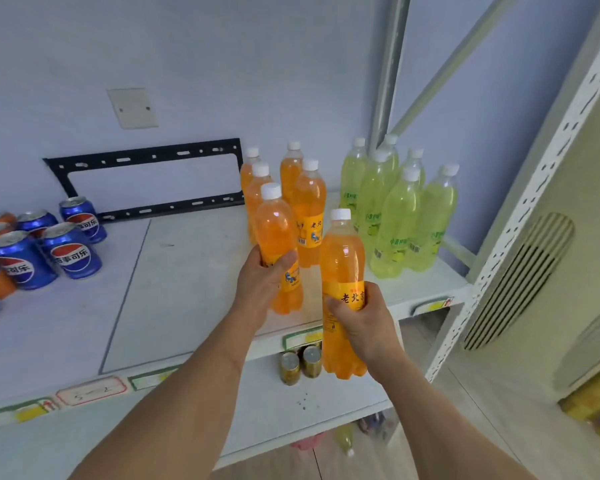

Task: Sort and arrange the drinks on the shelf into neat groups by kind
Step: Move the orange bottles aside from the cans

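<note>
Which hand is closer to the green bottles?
The right hand. It grips an orange bottle just in front of the green bottles. The left hand holds another orange bottle farther left, beside the orange group.

orange bottles (pixel 293 199): upright, mid-shelf | green bottles (pixel 395 206): upright, right | blue cans (pixel 73 251): left
</note>
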